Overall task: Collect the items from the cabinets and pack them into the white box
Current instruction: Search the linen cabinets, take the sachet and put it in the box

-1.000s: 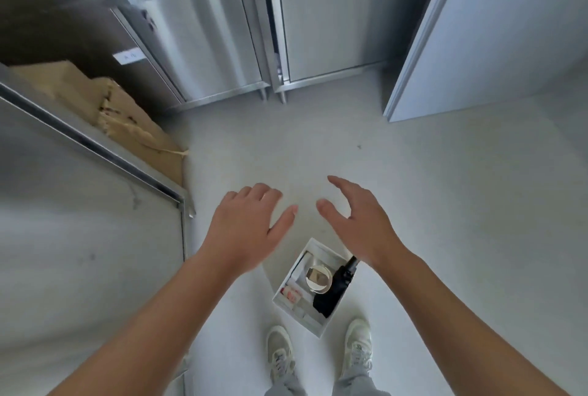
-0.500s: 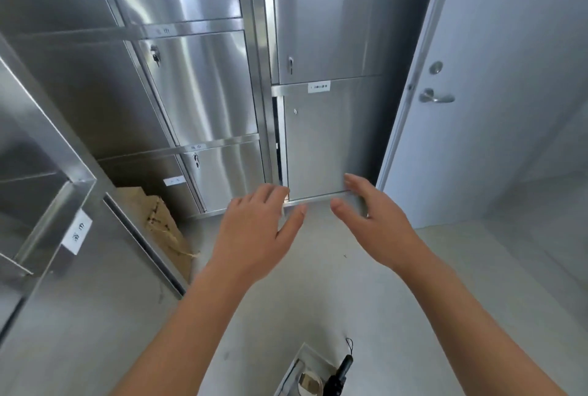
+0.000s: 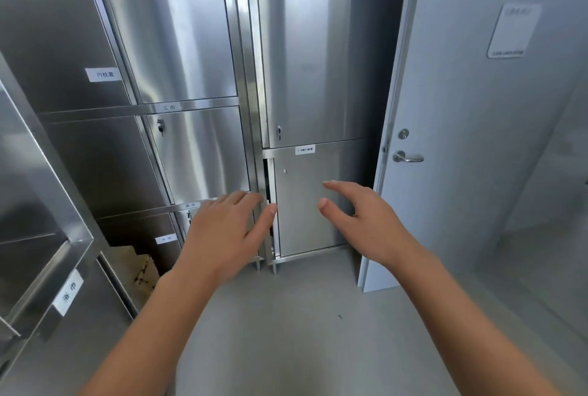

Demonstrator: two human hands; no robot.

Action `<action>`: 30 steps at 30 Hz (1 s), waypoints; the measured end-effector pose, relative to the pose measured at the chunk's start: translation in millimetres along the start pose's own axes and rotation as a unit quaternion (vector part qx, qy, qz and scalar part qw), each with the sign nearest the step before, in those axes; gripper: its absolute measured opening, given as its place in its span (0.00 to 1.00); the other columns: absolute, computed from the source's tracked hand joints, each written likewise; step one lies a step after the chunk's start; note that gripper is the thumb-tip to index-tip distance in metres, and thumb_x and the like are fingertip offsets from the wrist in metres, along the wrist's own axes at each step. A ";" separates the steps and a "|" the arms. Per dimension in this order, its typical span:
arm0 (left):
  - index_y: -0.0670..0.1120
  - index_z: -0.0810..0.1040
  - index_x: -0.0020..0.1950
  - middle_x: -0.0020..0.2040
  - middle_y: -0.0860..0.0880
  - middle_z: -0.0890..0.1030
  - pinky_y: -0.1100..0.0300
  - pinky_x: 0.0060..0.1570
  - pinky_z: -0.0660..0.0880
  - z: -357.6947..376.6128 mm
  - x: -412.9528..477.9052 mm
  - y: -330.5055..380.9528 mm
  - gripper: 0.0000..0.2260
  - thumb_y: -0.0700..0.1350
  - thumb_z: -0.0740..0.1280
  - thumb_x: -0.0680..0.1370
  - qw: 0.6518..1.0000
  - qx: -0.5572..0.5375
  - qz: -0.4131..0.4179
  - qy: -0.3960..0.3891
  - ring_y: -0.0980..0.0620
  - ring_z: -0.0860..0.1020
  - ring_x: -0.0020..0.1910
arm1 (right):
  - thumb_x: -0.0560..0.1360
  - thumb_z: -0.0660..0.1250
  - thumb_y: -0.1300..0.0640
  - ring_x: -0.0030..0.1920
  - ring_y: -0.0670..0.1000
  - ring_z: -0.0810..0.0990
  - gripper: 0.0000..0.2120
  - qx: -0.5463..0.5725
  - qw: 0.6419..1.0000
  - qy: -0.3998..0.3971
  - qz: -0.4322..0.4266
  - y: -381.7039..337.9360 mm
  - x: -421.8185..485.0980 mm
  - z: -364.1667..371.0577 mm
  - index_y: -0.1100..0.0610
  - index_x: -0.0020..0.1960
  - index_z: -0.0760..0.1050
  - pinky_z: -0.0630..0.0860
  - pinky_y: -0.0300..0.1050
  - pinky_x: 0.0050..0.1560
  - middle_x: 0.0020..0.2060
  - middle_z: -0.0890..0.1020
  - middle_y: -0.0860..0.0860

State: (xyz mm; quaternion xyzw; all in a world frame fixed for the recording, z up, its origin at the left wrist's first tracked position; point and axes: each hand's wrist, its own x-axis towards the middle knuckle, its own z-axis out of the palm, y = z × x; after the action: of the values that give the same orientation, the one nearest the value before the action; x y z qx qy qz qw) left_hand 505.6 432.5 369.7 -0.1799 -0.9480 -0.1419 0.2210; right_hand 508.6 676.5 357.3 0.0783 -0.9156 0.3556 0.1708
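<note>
An open steel door [image 3: 47, 268] stands at far left, and behind it a low compartment holds crumpled brown cardboard [image 3: 133, 263]. The left hand [image 3: 222, 233] is raised with fingers spread and empty, its thumb at the gap beside the lower cabinet door [image 3: 305, 205], which stands slightly ajar. The right hand [image 3: 366, 220], also spread and empty, hovers before that door, with the grey room door [image 3: 477, 109] further right; the white box is out of view.
</note>
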 end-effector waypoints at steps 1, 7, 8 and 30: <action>0.52 0.78 0.61 0.57 0.54 0.81 0.52 0.57 0.71 -1.6 0.0 2.8 0.28 0.65 0.45 0.79 1.000 0.000 -0.002 0.003 0.49 0.78 0.55 | 0.80 0.60 0.35 0.74 0.43 0.67 0.26 -0.002 1.000 0.000 -0.005 -0.8 0.8 -2.6 0.44 0.74 0.71 0.66 0.44 0.69 0.72 0.74 0.41; 0.52 0.77 0.61 0.58 0.55 0.80 0.51 0.56 0.72 4.5 -27.1 2.1 0.27 0.64 0.45 0.80 0.999 -0.006 -0.045 -0.009 0.50 0.78 0.56 | 0.80 0.60 0.36 0.74 0.45 0.67 0.26 0.021 0.999 -0.031 -0.019 -0.9 -0.4 11.1 0.44 0.76 0.69 0.66 0.47 0.72 0.73 0.74 0.42; 0.52 0.77 0.62 0.58 0.55 0.80 0.52 0.56 0.72 7.0 -35.6 -2.4 0.27 0.64 0.45 0.80 0.998 -0.004 -0.058 -0.016 0.51 0.78 0.56 | 0.81 0.60 0.37 0.74 0.45 0.67 0.26 0.025 0.999 -0.044 -0.019 -0.6 -2.4 18.9 0.44 0.76 0.69 0.67 0.50 0.73 0.73 0.74 0.43; 0.50 0.78 0.57 0.51 0.53 0.81 0.56 0.49 0.69 107.9 -59.7 120.9 0.23 0.62 0.50 0.80 0.981 -0.123 0.102 -0.106 0.47 0.78 0.48 | 0.79 0.62 0.37 0.61 0.39 0.74 0.25 -0.068 0.975 0.073 0.199 100.5 -161.3 -50.8 0.46 0.73 0.72 0.66 0.39 0.59 0.70 0.77 0.42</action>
State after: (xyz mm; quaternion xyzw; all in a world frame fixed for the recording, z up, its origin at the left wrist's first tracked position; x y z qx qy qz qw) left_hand 564.7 561.7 271.5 -0.3158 -0.9179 -0.2141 0.1090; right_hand 644.9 788.3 270.1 -0.1433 -0.9200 0.3239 0.1678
